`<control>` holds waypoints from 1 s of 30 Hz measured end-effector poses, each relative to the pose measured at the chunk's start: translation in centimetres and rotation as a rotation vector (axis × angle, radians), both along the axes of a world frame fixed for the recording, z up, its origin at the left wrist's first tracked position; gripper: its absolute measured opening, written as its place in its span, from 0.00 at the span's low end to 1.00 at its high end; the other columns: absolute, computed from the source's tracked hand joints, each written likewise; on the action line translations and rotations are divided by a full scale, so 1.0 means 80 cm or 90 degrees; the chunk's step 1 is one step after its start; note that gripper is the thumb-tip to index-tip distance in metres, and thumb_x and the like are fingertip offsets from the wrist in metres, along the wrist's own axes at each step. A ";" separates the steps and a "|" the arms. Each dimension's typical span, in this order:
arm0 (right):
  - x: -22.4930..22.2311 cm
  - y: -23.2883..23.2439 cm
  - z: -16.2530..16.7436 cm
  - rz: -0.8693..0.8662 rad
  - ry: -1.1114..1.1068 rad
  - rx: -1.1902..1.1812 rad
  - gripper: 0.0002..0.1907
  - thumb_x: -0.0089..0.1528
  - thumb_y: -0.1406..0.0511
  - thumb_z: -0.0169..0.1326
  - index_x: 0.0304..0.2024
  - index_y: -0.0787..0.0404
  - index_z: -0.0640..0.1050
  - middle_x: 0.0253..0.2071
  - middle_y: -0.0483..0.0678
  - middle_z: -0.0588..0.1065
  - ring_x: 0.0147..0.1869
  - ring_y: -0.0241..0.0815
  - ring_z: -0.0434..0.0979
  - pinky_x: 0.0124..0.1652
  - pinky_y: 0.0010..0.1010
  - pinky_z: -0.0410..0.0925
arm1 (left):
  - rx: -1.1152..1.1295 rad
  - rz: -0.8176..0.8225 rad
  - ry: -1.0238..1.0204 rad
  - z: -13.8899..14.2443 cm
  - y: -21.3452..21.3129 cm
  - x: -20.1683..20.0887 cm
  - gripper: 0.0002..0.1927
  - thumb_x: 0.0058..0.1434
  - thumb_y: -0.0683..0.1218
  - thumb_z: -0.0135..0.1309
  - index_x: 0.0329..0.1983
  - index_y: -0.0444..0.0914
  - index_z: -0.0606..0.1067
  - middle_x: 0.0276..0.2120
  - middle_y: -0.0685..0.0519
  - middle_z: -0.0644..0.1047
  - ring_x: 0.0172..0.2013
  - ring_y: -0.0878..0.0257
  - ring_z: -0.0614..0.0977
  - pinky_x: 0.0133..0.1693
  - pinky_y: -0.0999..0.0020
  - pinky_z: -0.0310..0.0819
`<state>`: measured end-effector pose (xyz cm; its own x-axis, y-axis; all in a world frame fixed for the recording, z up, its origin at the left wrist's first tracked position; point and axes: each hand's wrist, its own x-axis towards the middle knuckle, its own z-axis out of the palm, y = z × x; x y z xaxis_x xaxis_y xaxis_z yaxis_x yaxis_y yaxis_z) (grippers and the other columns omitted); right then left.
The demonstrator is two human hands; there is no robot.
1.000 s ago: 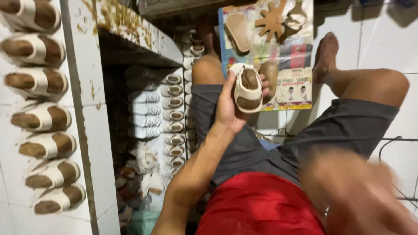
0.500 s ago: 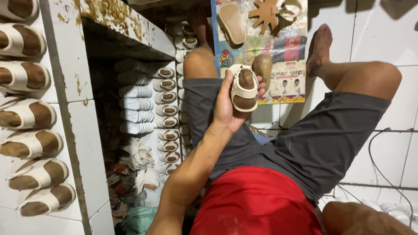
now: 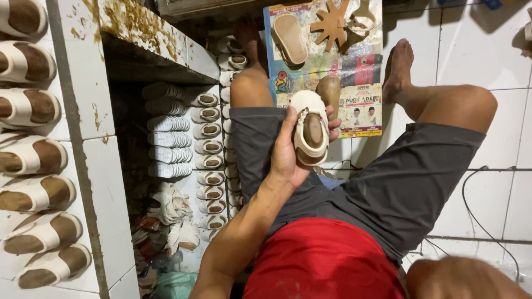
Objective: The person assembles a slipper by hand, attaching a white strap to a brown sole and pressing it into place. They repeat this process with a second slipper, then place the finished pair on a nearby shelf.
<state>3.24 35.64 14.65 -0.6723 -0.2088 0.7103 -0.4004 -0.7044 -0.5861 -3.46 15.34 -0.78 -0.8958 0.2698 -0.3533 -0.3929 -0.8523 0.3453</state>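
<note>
Sandal [image 3: 311,133], small and cream, sits top-up in the left hand [image 3: 288,152], fingers [image 3: 332,123] wrapped round it to show its inside; right hand's grip cannot be told.

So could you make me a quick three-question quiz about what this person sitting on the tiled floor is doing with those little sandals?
1. True or false: the left hand holds a small cream sandal with a brown insole.
2. Where does the loose tan shoe sole lie? A) on the colourful printed sheet B) on the white tiled shelf C) on the red shirt
3. Fill in: the finished sandals on the shelf lie in a ____.

Key: 1 true; 2 A; 3 row. The right hand is blurred at the frame's bottom edge.
</note>
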 end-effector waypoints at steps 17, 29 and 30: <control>-0.041 -0.055 -0.101 -0.373 -0.246 0.493 0.13 0.63 0.77 0.60 0.51 0.68 0.80 0.52 0.52 0.79 0.57 0.43 0.79 0.55 0.30 0.70 | 0.068 -0.069 0.140 0.037 -0.005 0.031 0.37 0.72 0.45 0.52 0.80 0.38 0.51 0.70 0.36 0.65 0.66 0.50 0.73 0.66 0.54 0.70; -0.038 -0.039 -0.110 -0.354 -0.091 0.565 0.17 0.58 0.78 0.59 0.51 0.69 0.80 0.53 0.54 0.78 0.55 0.48 0.78 0.55 0.33 0.71 | -0.055 -0.083 0.184 0.034 -0.014 0.044 0.36 0.73 0.48 0.53 0.79 0.37 0.53 0.68 0.38 0.67 0.65 0.51 0.73 0.64 0.55 0.71; -0.038 -0.039 -0.114 -0.355 -0.129 0.539 0.16 0.60 0.78 0.59 0.52 0.69 0.80 0.53 0.53 0.78 0.56 0.47 0.78 0.56 0.32 0.71 | 0.001 -0.084 0.161 0.034 -0.015 0.043 0.34 0.74 0.51 0.50 0.78 0.37 0.53 0.68 0.38 0.68 0.65 0.50 0.73 0.64 0.52 0.72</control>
<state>0.23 32.54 5.55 -0.9171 -0.2102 0.3387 -0.3826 0.2255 -0.8960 -0.03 14.16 1.97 -0.9124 0.3903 -0.1231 -0.4023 -0.7998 0.4456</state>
